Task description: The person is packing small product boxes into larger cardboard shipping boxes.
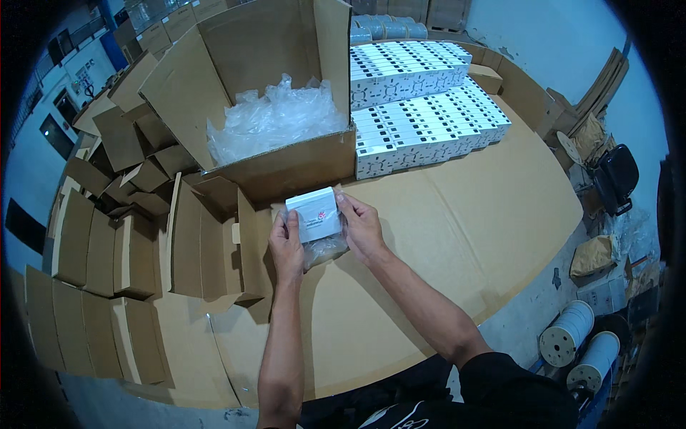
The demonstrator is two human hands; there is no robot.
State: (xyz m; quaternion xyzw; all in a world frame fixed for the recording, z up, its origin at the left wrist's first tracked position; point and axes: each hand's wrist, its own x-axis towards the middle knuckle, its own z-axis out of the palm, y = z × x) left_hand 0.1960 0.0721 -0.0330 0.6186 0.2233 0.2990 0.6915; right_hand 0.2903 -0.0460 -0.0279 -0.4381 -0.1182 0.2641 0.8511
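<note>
- Left hand (286, 247) and right hand (361, 227) clamp a small white box (315, 214), red mark on its face.
- Clear plastic bag (323, 249) hangs crumpled beneath it, above the cardboard-covered surface (457, 229).

There are two hands, the left hand (286, 247) and the right hand (361, 227), and one small white box (314, 213) between them. One big open carton (286, 93) has plastic bags (275, 118) inside. Two rolls (575, 343) lie on the floor. The stacked white boxes (421, 107) are too many to count exactly.
</note>
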